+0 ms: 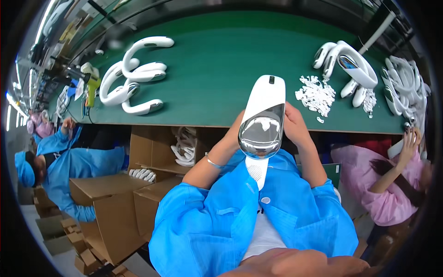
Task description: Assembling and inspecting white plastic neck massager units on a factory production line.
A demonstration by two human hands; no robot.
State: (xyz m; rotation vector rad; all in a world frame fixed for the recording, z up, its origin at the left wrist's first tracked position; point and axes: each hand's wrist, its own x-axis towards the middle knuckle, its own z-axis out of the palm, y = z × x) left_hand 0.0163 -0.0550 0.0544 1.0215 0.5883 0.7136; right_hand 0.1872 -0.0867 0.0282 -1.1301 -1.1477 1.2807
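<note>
Two hands, head view: your left hand (pixel 236 129) grasps the white gadget (pixel 264 104) at its left edge, fingertips hidden behind it; your right hand (pixel 296 127) grasps the right edge.
White gadget: held between your hands before your chest, silver panel facing up, its top end overlapping the green table (pixel 221 51) in this view.
Table, left: white curved pieces (pixel 150 75) lie grouped, near a yellow-green tool (pixel 93 84).
Table, right: a pile of small white parts (pixel 315 96) lies just beside your right hand; beyond it are more curved pieces (pixel 361 71) and a smaller pile (pixel 369 101).
Left of you: an open cardboard box (pixel 110 221) stands near a person in blue (pixel 99 161).
Right of you: a person in pink (pixel 357 173) sits at the table's edge.
</note>
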